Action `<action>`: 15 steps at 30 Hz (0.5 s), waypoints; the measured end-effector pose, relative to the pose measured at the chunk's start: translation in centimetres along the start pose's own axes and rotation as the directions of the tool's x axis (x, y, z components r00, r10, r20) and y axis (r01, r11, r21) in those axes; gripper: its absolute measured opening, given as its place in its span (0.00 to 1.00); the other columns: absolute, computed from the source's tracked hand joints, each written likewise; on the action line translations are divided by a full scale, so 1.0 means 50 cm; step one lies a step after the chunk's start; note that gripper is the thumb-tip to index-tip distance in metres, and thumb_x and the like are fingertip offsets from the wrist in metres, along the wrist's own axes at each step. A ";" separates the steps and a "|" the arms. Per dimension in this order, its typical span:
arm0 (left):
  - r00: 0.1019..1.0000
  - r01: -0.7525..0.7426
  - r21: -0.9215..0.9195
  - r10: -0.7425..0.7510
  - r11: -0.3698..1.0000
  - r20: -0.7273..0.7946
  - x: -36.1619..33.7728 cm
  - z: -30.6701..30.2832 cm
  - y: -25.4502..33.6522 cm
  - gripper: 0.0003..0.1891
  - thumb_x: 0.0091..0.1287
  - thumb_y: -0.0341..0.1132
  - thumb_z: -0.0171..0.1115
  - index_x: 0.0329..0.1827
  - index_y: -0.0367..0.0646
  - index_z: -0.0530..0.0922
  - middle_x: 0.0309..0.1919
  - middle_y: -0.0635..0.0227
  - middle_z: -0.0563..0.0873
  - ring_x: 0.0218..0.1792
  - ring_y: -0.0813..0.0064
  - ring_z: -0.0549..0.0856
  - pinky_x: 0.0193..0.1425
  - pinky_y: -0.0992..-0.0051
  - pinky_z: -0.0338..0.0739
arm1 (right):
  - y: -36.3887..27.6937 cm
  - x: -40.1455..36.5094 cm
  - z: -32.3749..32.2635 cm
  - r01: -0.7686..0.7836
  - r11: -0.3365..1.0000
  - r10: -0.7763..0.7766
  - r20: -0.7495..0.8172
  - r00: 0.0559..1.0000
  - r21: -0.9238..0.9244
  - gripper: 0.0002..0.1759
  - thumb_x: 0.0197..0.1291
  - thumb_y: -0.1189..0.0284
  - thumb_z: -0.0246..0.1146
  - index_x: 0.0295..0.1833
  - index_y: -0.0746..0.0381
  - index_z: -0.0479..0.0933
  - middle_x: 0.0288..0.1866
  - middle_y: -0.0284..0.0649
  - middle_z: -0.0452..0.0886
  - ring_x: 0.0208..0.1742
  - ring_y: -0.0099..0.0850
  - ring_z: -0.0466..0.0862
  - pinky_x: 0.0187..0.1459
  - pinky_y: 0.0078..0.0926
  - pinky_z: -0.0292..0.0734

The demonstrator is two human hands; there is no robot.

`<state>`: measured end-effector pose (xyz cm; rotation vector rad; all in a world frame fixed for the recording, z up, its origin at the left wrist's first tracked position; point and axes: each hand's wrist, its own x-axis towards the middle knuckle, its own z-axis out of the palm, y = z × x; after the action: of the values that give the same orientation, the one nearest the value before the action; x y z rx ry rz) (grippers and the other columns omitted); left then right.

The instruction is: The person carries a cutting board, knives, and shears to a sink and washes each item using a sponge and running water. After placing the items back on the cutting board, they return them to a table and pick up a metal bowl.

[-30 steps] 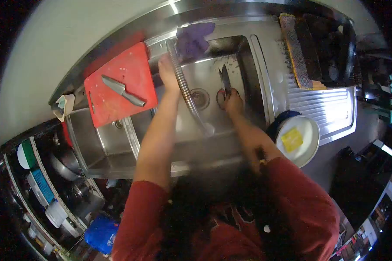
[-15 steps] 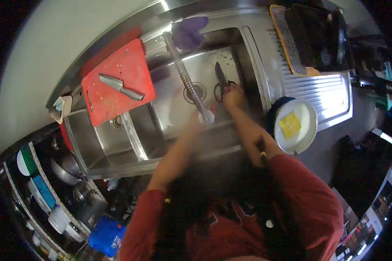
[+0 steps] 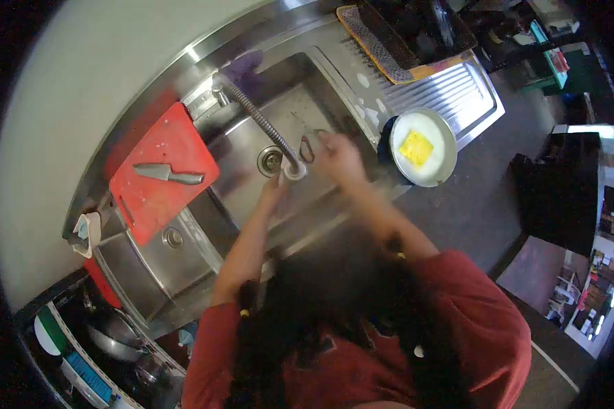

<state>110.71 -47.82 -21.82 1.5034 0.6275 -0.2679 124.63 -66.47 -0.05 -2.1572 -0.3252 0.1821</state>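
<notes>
Over the right basin of the steel sink, my right hand is closed around a pair of kitchen scissors. One dark handle loop of the scissors shows beside my fingers, and their blades are smeared by motion. My left hand is at the end of the flexible faucet spout, its fingers closed on it and partly hidden. The spout arches across the basin above the drain.
A red cutting board with a knife on it bridges the left basin. To the right stand a white bowl with a yellow sponge in it and a ribbed drainboard. A purple cloth lies behind the faucet.
The camera view has turned and shifted, so the sink sits differently in it. My right hand has drawn the scissors up off the basin floor, towards me. My left hand stays at the spout.
</notes>
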 end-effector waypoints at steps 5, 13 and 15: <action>0.980 0.099 0.013 -0.100 0.995 0.173 -0.066 -0.011 0.103 0.20 0.61 0.28 0.61 0.56 0.45 0.69 0.24 0.67 0.77 0.19 0.75 0.77 0.19 0.72 0.76 | 0.038 0.006 -0.267 0.132 0.853 -0.240 -0.154 0.959 -0.505 0.17 0.43 0.81 0.61 0.42 0.58 0.79 0.46 0.44 0.80 0.53 0.46 0.76 0.55 0.40 0.70; 0.892 0.378 -0.220 -0.291 0.899 0.345 -0.170 -0.074 0.175 0.27 0.62 0.28 0.59 0.64 0.48 0.61 0.28 0.69 0.76 0.21 0.78 0.76 0.21 0.76 0.73 | 0.175 0.031 -0.298 -0.103 0.751 0.110 -0.030 0.993 -0.652 0.28 0.48 0.72 0.64 0.59 0.57 0.73 0.51 0.53 0.77 0.55 0.48 0.77 0.58 0.42 0.71; 0.919 0.334 -0.294 -0.240 0.896 0.313 -0.186 -0.104 0.158 0.26 0.60 0.30 0.56 0.63 0.48 0.61 0.29 0.68 0.76 0.23 0.77 0.75 0.22 0.75 0.72 | 0.091 0.029 -0.297 -0.098 0.811 -0.033 -0.214 0.976 -0.576 0.25 0.49 0.73 0.63 0.56 0.61 0.73 0.49 0.53 0.78 0.53 0.48 0.78 0.55 0.42 0.72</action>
<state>106.21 -44.15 -9.87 1.0117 0.6403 -0.5559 130.49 -80.14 4.61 -2.7696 -0.2354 -0.1606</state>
